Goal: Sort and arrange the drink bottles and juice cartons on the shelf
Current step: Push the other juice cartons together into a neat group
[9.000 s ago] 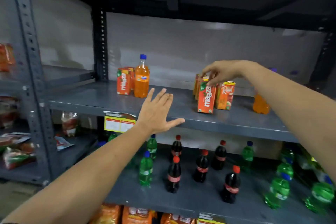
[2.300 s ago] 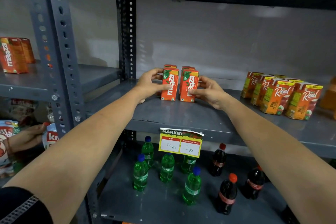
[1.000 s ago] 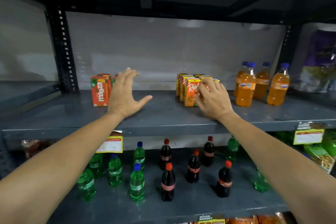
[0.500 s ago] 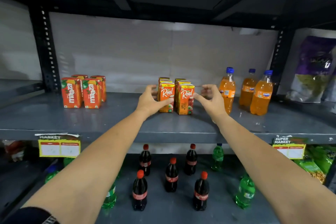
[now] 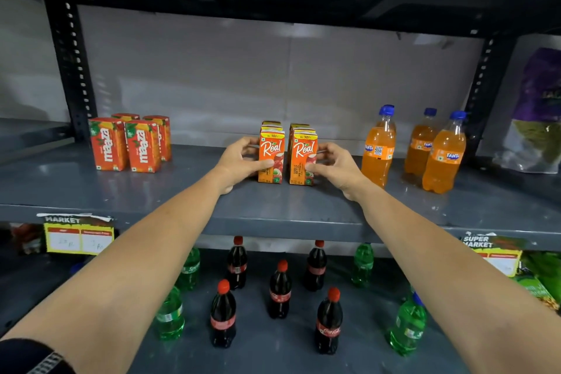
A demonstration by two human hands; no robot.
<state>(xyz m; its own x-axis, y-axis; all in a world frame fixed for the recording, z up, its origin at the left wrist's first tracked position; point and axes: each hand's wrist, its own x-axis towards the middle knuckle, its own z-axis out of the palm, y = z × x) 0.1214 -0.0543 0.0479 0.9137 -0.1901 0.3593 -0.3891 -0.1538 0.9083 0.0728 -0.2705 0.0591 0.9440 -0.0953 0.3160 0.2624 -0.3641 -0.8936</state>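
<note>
1. Bracketing two short rows of orange "Real" apple juice cartons (image 5: 287, 156), both hands press in from the outer sides on the grey metal shelf (image 5: 273, 209).
2. The left hand (image 5: 239, 161) cups the left row, thumb across the front carton's face and fingers curled round its far side, grasping it.
3. The right hand (image 5: 334, 165) mirrors it on the right row, thumb on the front carton and fingers wrapped behind, also gripping.
4. The two rows stand upright, side by side with a narrow gap between them, running back towards the pale wall.
5. To the left, well apart, four red-orange "Maaza" juice cartons (image 5: 130, 143) stand upright in a tight block near the black perforated upright (image 5: 71, 70).
6. To the right, three clear plastic bottles of orange soda with blue caps (image 5: 420, 149) stand upright; the nearest is just beside the right hand.
7. On the lower grey shelf (image 5: 273, 349), dark cola bottles with red caps (image 5: 280, 291) stand in the middle, with green plastic soda bottles (image 5: 408, 328) on either side.
8. Yellow price labels (image 5: 79, 237) hang from the upper shelf's front edge.
</note>
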